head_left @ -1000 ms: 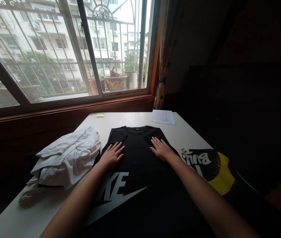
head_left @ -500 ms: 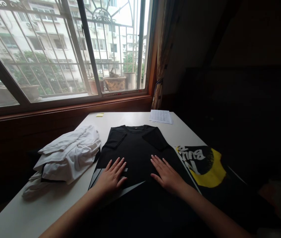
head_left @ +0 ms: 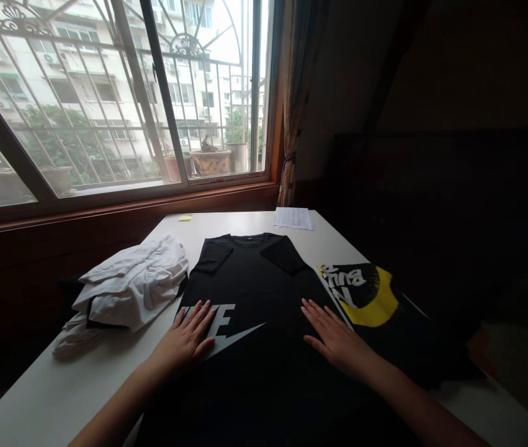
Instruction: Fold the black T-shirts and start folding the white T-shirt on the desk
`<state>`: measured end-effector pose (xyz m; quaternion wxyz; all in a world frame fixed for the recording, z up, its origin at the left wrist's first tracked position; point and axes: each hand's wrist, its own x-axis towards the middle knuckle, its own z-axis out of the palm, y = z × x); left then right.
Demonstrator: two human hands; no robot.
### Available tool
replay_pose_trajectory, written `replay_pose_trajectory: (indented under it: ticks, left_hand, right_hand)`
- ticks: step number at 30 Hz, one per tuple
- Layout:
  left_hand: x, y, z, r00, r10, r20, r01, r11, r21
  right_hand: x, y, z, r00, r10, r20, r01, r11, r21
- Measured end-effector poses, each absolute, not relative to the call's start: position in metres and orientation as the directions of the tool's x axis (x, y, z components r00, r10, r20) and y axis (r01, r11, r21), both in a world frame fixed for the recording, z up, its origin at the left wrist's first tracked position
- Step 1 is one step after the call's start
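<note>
A black T-shirt [head_left: 254,279] with a grey printed logo lies spread on the white table [head_left: 26,397], its collar at the far end and both sleeves turned inward. My left hand [head_left: 182,338] rests flat on the shirt's left side, fingers spread, partly covering the printed letters. On the right side, my right hand [head_left: 335,338] lies palm down on the fabric with its fingers stretched out. Neither hand grips anything.
Crumpled white clothing [head_left: 128,282] is piled at the left. A black garment with a yellow print [head_left: 375,304] lies at the right. Papers [head_left: 294,218] and a yellow note [head_left: 185,218] sit at the far edge, below a barred window [head_left: 217,180].
My hands have moved apart across the shirt, left hand leftward and right hand rightward, uncovering more of the grey logo. The view has shifted slightly.
</note>
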<state>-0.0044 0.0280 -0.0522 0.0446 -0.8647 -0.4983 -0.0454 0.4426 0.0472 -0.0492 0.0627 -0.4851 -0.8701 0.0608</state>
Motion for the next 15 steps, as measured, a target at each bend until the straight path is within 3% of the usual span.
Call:
replay_pose_trajectory:
  ticks: [7,15]
  left_hand:
    - [-0.023,-0.049,-0.057,0.514,0.841,0.169,0.857,-0.513,-0.056]
    - [-0.030,-0.064,-0.051,0.501,0.852,0.154,0.865,-0.496,-0.072]
  right_hand:
    - [0.480,-0.008,-0.071,-0.467,0.869,0.162,0.858,0.490,-0.153]
    - [0.480,-0.015,-0.073,-0.460,0.867,0.192,0.856,0.490,-0.162]
